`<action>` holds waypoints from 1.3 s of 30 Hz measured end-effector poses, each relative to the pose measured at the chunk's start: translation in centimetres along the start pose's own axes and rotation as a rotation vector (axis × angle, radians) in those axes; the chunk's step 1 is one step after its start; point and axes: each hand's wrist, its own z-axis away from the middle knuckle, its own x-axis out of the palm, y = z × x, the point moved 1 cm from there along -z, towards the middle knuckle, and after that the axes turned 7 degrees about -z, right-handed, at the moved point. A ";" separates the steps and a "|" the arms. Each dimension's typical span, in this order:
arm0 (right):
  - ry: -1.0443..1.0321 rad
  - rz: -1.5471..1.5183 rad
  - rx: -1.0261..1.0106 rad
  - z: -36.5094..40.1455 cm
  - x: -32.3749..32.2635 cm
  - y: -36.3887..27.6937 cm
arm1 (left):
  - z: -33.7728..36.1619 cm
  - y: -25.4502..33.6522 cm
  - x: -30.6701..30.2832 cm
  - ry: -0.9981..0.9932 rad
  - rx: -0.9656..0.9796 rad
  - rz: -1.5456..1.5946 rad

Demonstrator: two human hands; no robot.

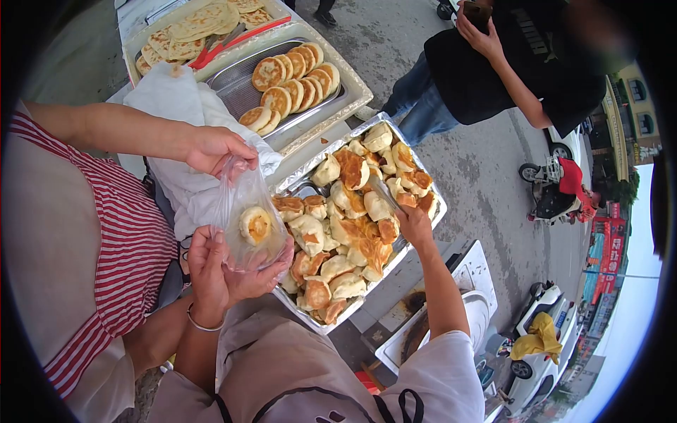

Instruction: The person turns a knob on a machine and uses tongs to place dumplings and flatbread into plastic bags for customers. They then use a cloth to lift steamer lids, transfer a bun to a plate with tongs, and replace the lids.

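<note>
Setting: outdoor street stall on grey asphalt, with parked scooters (546, 190) well beyond the right hand.
Left hand: the left hand (206, 271), a thin bangle at its wrist, is clasped on the lower side of a clear plastic bag (236, 201).
Bag contents: one round pan-fried bun with a golden crust (255, 225) lies inside the bag, just above the left hand.
Other hands on bag: a striped-sleeved person's hand (211, 150) pinches the bag's mouth above the left hand; a further hand (262, 276) cups the underside, owner unclear.
Right hand: the right hand (415, 225) is clenched on metal tongs (384, 192), whose tips sit among the heaped buns.
Foil-lined tray: a rectangular foil-lined tray (285, 185) of browned stuffed buns (345, 233) lies between the two hands.
Steel tray: beyond the bag, a steel tray (233, 77) holds rows of round browned flat cakes (289, 77).
Cloth: a white cloth (176, 116) lies bunched just behind the striped-sleeved hand.
Bystander: a person in a black top (493, 63) stands beyond the right hand, holding a phone.
</note>
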 end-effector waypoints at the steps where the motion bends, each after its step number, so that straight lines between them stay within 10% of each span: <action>1: 0.019 -0.020 -0.019 0.3 -0.2 0.3 | 0.0 0.1 0.1 0.004 -0.008 -0.003; 7: 0.175 -0.004 -0.133 2.9 -5.8 -0.7 | -0.3 0.0 0.0 0.025 -0.022 0.000; 19: -0.269 -0.261 -0.541 8.3 -10.8 -20.1 | -0.3 1.0 1.6 0.058 0.014 0.018; 27: -0.174 0.948 -0.496 -4.3 -13.0 -10.1 | -0.3 1.1 0.7 0.053 0.084 0.034; 39: -0.555 1.385 -0.806 -14.4 -5.0 -14.2 | -0.4 0.2 -0.7 0.103 0.096 -0.016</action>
